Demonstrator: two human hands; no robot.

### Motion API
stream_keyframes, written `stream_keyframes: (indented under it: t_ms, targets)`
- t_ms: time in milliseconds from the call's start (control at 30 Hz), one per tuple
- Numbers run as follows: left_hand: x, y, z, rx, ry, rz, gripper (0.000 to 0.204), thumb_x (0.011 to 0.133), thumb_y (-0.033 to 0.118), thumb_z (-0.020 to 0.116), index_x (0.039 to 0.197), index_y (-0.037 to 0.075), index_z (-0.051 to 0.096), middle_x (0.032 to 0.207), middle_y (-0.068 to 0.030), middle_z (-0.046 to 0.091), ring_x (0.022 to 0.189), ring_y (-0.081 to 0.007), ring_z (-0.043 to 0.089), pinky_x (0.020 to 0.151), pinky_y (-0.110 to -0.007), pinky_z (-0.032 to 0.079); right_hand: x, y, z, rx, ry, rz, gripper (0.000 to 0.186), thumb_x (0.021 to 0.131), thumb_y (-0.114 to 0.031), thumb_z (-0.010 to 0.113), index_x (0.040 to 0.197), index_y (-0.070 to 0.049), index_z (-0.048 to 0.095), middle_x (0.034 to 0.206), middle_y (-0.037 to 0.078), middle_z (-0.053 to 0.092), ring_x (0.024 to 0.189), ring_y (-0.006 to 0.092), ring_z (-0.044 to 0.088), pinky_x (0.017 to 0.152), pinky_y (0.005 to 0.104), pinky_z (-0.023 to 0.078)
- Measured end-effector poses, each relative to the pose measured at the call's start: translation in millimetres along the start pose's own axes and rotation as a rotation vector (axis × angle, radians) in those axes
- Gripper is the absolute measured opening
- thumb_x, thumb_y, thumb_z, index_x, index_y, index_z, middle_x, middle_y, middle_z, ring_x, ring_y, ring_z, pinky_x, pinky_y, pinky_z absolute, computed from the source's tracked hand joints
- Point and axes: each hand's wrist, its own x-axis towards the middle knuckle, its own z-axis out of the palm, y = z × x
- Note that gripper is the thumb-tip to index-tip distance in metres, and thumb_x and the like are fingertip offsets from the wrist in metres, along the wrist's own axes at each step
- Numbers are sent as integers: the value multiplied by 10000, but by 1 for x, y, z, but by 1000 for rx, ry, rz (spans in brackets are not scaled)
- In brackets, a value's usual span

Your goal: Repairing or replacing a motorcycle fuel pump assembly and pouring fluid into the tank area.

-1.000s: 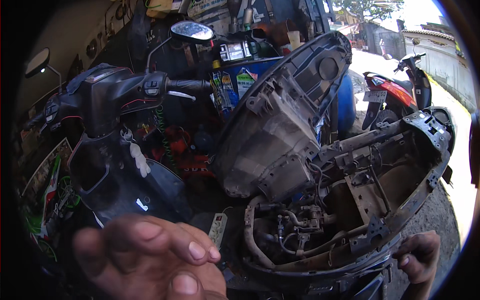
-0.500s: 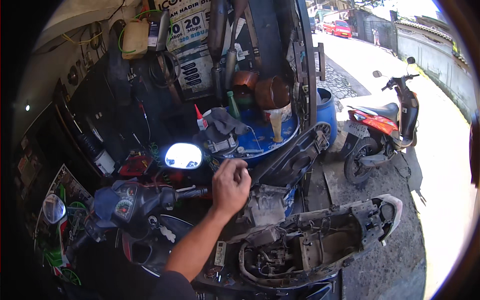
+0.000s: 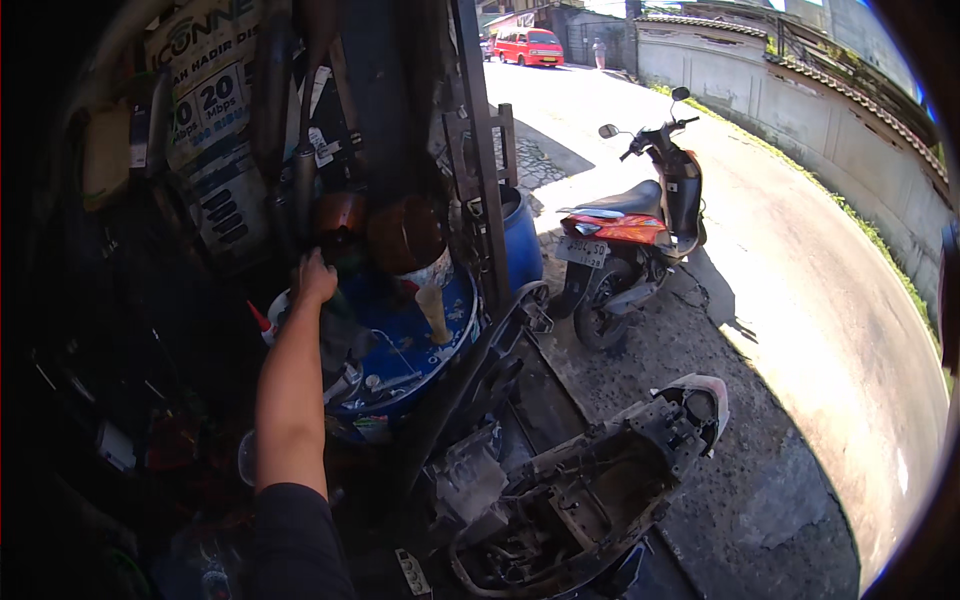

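Observation:
My left hand [image 3: 313, 277] reaches over a blue drum top [image 3: 413, 356], fingers closed at the upper part of a dark green bottle [image 3: 340, 298]; what exactly they grip is hidden. Beside it are two copper-brown pots [image 3: 404, 238], a pale container [image 3: 433, 315], a red-capped small bottle [image 3: 258, 317], dark cloth and metal tools. In the lower part of the view sits a stripped scooter body [image 3: 570, 525] with its frame and engine bay exposed, and a dark raised seat [image 3: 467, 385] leans beside it. My right hand is out of view.
A red scooter [image 3: 620, 225] stands outside by a blue barrel [image 3: 523, 240] and a metal post [image 3: 485, 180]. A sunlit road [image 3: 840, 350] runs along a concrete wall [image 3: 800, 125], with a red van [image 3: 530, 48] and a distant person [image 3: 599, 54]. Exhaust pipes [image 3: 275, 110] hang at left.
The view has swung up and to the right toward the street. My left hand has moved from low in front, over the scooter, onto the drum top; my right hand has left the view.

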Motion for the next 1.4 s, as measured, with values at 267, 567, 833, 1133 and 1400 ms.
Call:
stream_keyframes:
  t_ms: [267,567,833,1133,1400]
  targets:
    - [5,1,21,-103,309,36,300,898,131,596,1177,28,559,1183,-263,587,1113,-430,568,912,-500,467,-41,-28,52,89,-49,-119,437,835,-343,673,985,67,666,892,175,702,851,259,665,708,432,508]
    - [-168,114,-196,-350,543,207,348,900,172,634,1186,-17,574,1164,-217,607,1112,-385,576,960,-419,441,129,-83,-87,-44,-62,-480,413,839,-314,697,1049,40,668,958,191,712,907,279,677,768,420,524]
    - [-435,167,-268,-723,371,1,285,865,54,640,1133,-26,586,1028,-92,596,968,-164,566,896,-309,454,255,-334,-155,383,-143,-856,251,908,-223,628,910,26,665,681,72,612,594,161,576,511,327,456]
    - [-665,200,-203,-841,-91,-215,252,829,76,734,1054,14,640,869,-30,583,824,-126,532,758,-283,465,180,-343,-81,107,-403,-863,387,890,-298,635,1065,44,683,933,201,720,818,276,688,734,401,520]
    - [-747,249,-170,-667,-294,-133,310,724,116,797,996,70,654,945,-141,608,849,-348,609,758,-428,505,59,-314,27,427,-943,-555,347,936,-317,615,1028,9,690,895,97,687,799,190,614,727,356,501]
